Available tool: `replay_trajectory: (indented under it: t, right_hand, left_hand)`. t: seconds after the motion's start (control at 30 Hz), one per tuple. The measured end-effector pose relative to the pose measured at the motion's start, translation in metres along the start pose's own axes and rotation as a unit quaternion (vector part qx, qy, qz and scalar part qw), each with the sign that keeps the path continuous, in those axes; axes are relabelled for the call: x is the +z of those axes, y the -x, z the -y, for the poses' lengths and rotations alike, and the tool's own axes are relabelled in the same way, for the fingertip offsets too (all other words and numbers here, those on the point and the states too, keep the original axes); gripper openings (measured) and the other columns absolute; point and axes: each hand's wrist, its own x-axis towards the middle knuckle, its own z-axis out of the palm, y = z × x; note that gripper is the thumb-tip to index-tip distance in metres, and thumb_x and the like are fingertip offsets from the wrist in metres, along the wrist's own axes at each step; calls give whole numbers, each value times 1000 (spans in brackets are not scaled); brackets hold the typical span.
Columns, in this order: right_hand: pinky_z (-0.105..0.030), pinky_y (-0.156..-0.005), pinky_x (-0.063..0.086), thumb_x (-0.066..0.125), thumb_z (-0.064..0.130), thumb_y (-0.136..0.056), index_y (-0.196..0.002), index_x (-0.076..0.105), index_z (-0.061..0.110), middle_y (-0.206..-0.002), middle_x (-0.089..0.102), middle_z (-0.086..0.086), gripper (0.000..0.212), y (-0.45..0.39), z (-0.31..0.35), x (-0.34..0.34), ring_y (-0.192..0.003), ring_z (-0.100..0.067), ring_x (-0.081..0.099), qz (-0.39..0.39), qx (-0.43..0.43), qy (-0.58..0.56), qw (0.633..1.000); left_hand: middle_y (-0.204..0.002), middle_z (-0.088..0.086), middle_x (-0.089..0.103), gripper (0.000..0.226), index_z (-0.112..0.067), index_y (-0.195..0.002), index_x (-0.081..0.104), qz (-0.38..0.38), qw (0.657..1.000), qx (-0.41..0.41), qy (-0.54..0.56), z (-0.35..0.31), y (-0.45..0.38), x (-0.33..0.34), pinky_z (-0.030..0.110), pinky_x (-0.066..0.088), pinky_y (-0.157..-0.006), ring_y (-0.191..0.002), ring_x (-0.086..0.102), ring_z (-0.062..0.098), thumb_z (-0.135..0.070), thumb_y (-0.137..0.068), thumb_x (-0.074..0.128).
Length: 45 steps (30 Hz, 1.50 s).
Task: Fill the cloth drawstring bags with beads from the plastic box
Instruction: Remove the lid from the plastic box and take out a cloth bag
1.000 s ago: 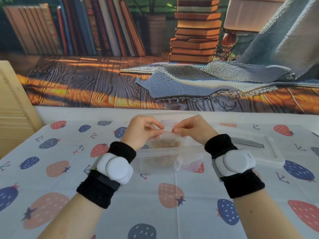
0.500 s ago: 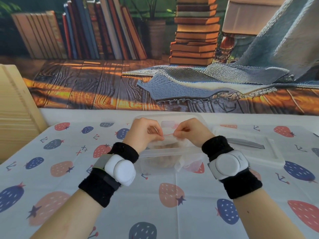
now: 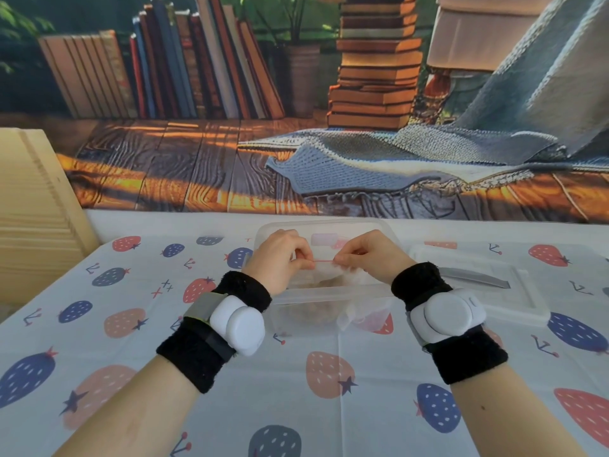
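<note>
A clear plastic box (image 3: 329,295) with brownish beads (image 3: 309,313) inside sits on the table in front of me. Both hands hover above its open top. My left hand (image 3: 280,258) and my right hand (image 3: 369,257) each pinch an end of a thin red drawstring (image 3: 324,260), stretched taut between them. A sheer whitish cloth bag (image 3: 342,275) hangs below the string, mostly hidden by my right hand. Another sheer bag (image 3: 362,319) lies by the box's front right corner. A pink-white bag (image 3: 326,240) rests at the back of the box.
The box's clear lid (image 3: 494,285) lies flat to the right. The strawberry-print tablecloth (image 3: 296,390) covers the table. A pale wooden panel (image 3: 33,209) stands at the left, and a printed backdrop rises behind the table's far edge.
The view has drifted slightly. My hands have moved a little apart, and the red drawstring between them has stretched longer.
</note>
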Motion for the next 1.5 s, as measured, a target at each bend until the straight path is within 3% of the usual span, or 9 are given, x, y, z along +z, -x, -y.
replay_trajectory:
  t: [0.23,0.5,0.7,0.87,1.0,1.13,1.3,1.43,1.5]
  right_hand:
    - [-18,-67,43,66,20,-85,-65,73,24,-52,61,9,22,-3,3,-2,-62,-10,52,23,20,-19,999]
    - [-12,-63,40,70,14,-80,-79,76,8,-55,63,10,8,-3,4,-3,-62,-3,51,43,15,-27,999]
    - [-9,-53,40,67,4,-79,-56,67,14,-41,55,9,24,-8,2,-3,-45,2,48,-19,47,-42,998]
    - [-26,-67,49,63,4,-83,-68,68,11,-74,67,-8,17,-10,-4,0,-61,-13,54,-107,2,0,994]
    - [-18,-63,43,67,9,-83,-73,69,11,-71,63,2,11,-11,-5,2,-64,-11,52,-178,-33,45,982]
    - [-7,-55,36,65,9,-85,-80,71,2,-63,55,9,10,-13,1,-6,-56,-2,47,-148,-26,89,985]
    - [-16,-45,49,63,4,-87,-83,69,-2,-59,57,-3,10,-28,20,-16,-35,-3,52,-103,5,76,992]
    - [-36,-59,59,61,4,-88,-85,68,-2,-64,60,-10,10,-43,30,-2,-44,-11,60,-93,16,42,995]
    - [-26,-54,57,60,3,-88,-88,68,-4,-64,59,-7,11,-44,32,4,-43,-8,59,-81,-1,25,996]
  left_hand:
    - [-75,-7,62,20,-30,-69,59,-49,998,48,17,2,2,-1,26,31,-77,-82,47,12,-19,-81,70]
    - [-75,-11,61,15,-26,-73,59,-65,996,60,-14,-1,3,-2,24,25,-72,-83,41,9,-20,-86,64]
    - [-75,-14,61,12,-25,-68,66,-48,995,83,14,2,1,-3,26,27,-79,-85,42,3,-25,-78,73]
    - [-75,-18,64,15,-33,-67,63,-39,992,116,14,4,0,-3,28,27,-86,-88,48,9,-29,-76,75]
    - [-73,-25,57,16,-35,-67,63,-50,992,115,-7,2,-2,-7,17,21,-87,-89,42,-6,-29,-74,76]
    - [-75,-21,59,22,-41,-64,59,-14,994,109,-25,3,5,-18,14,20,-92,-93,42,-5,-31,-73,76]
    - [-80,-15,65,22,-42,-64,60,1,995,97,-36,10,18,-43,10,19,-90,-96,41,-1,-31,-73,76]
    - [-80,-13,65,12,-31,-68,67,5,996,75,-53,16,24,-58,10,22,-86,-91,42,6,-28,-74,77]
    - [-77,-15,66,10,-29,-69,69,26,996,71,-49,16,29,-62,12,24,-84,-87,46,4,-26,-74,77]
